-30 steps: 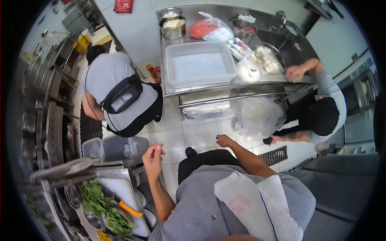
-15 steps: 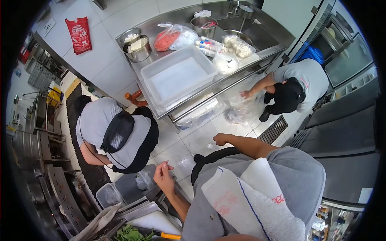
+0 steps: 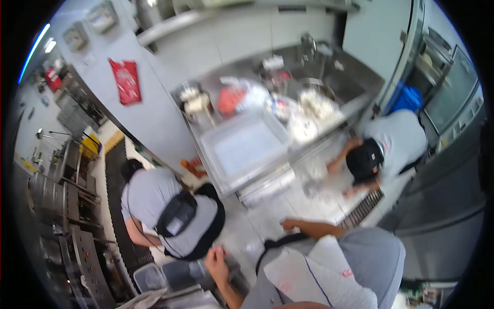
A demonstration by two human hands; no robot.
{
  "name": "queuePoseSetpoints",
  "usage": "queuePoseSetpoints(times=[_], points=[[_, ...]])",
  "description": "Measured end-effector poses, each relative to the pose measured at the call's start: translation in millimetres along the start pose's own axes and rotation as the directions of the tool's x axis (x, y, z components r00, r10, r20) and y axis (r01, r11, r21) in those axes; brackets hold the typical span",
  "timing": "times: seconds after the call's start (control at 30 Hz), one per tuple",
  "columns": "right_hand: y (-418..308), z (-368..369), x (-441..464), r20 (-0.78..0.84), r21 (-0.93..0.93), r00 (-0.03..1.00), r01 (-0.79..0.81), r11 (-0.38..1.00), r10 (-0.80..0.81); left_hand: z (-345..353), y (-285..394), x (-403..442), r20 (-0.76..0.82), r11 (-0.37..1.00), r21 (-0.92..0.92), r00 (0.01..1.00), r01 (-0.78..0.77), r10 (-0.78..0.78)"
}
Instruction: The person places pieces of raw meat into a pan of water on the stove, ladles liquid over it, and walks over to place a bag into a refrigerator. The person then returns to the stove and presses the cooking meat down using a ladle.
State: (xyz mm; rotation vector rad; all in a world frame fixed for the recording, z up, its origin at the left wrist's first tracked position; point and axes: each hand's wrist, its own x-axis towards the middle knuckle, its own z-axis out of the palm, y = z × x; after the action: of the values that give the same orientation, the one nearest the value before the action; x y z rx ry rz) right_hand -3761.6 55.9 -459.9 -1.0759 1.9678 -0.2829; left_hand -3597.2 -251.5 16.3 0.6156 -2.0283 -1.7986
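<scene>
My left hand [image 3: 216,261] is raised near the grey bins at the lower middle, its fingers curled and blurred; whether they hold anything does not show. My right hand [image 3: 290,224] hangs over the tiled floor, its fingers folded in. Beyond both hands stands a steel counter with a white plastic tub [image 3: 246,145]. Beside the tub lie a bag with something red [image 3: 231,99], a white round bag [image 3: 302,128] and a bag of pale pieces [image 3: 317,104]. A metal pot [image 3: 199,109] stands at the counter's left. The picture is blurred.
One person in grey [image 3: 154,193] with a black waist bag bends at the left. Another person in a black cap [image 3: 364,158] crouches at the right, hands low. Grey bins [image 3: 182,274] stand at the lower left, a stove at the far left, and a floor drain [image 3: 363,208] at the right.
The view has swung up and turned, so the wall shelf now shows and the greens have left the frame. The co-worker at the right has bent down from the counter toward the floor.
</scene>
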Motion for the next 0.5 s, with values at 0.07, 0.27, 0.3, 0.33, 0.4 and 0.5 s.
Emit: queuePoseSetpoints(times=[0.07,0.27,0.3,0.33,0.4,0.5], points=[[-67,-65,-55,0.113,-0.082,0.972,-0.196,0.977,0.204,7,-2,2,-0.002,0.986,-0.163,1.0,0.023,-0.024],[-80,-96,-108,0.156,-0.018,0.941,-0.303,0.953,0.302,17,23,-1,0.05,0.995,-0.095,0.998,0.033,-0.028],[-76,-96,-109,0.155,-0.016,0.937,-0.315,0.949,0.314,19,23,-3,0.053,0.995,-0.092,0.998,0.034,-0.029],[-72,-94,-111,0.155,-0.009,0.932,-0.33,0.944,0.327,21,23,-4,0.044,0.995,-0.098,0.999,0.017,-0.012],[-78,-107,-123,0.041,0.006,0.957,-0.288,0.958,0.288,25,24,-6,0.048,0.995,-0.1,0.999,-0.002,0.007],[-80,-118,-125,0.014,0.002,0.958,-0.287,0.958,0.287,31,25,-7,0.042,0.996,-0.086,0.999,-0.008,0.012]])
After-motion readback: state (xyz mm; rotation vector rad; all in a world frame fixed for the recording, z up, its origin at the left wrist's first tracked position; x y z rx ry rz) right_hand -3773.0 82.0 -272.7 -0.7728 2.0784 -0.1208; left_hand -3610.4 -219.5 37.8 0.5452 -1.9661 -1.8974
